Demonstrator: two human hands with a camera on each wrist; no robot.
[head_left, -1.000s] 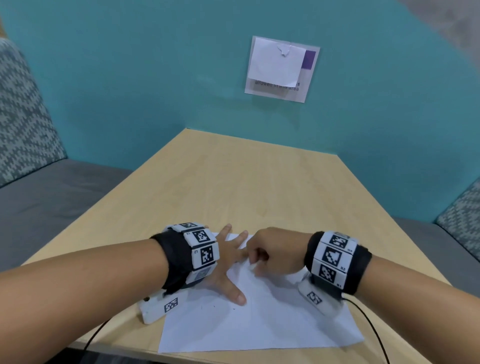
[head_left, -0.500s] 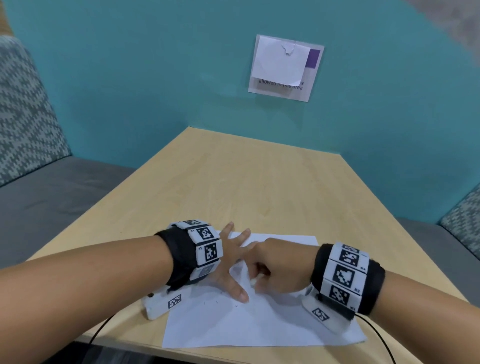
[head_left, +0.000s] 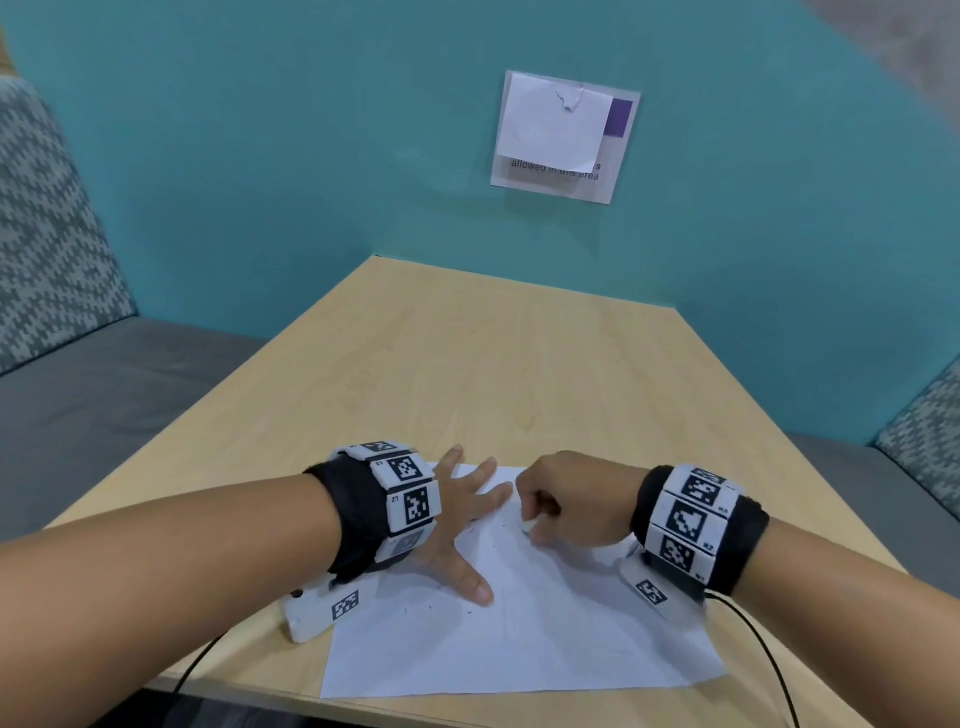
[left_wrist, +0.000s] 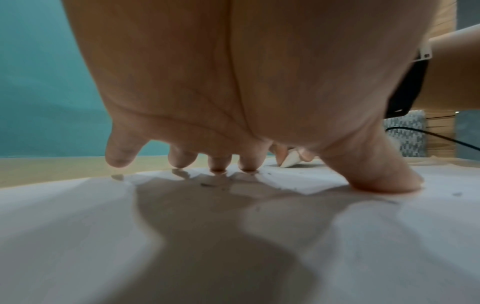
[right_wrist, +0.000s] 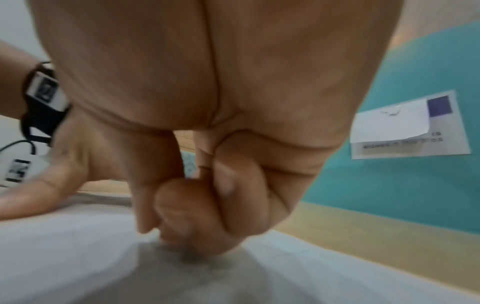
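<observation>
A white sheet of paper (head_left: 545, 634) lies at the near edge of the wooden table (head_left: 493, 364). My left hand (head_left: 462, 519) is spread flat on the sheet's left part, fingertips (left_wrist: 248, 164) and thumb pressing it down. Just to the right, my right hand (head_left: 566, 504) is curled and pinches a small white eraser (head_left: 527, 526) against the paper. The left wrist view shows the eraser (left_wrist: 289, 160) as a white wedge touching the sheet beyond my fingers. Small dark crumbs (head_left: 431, 605) dot the paper. In the right wrist view my curled fingers (right_wrist: 187, 214) hide the eraser.
A teal wall with a paper notice (head_left: 563, 135) stands behind the table. Grey bench seats with patterned cushions (head_left: 47, 234) flank both sides. Black cables (head_left: 769, 660) trail from the wrist units over the table's near edge.
My right hand with the eraser has slid to the right, away from the left hand's fingers. The left hand stays pressed on the paper.
</observation>
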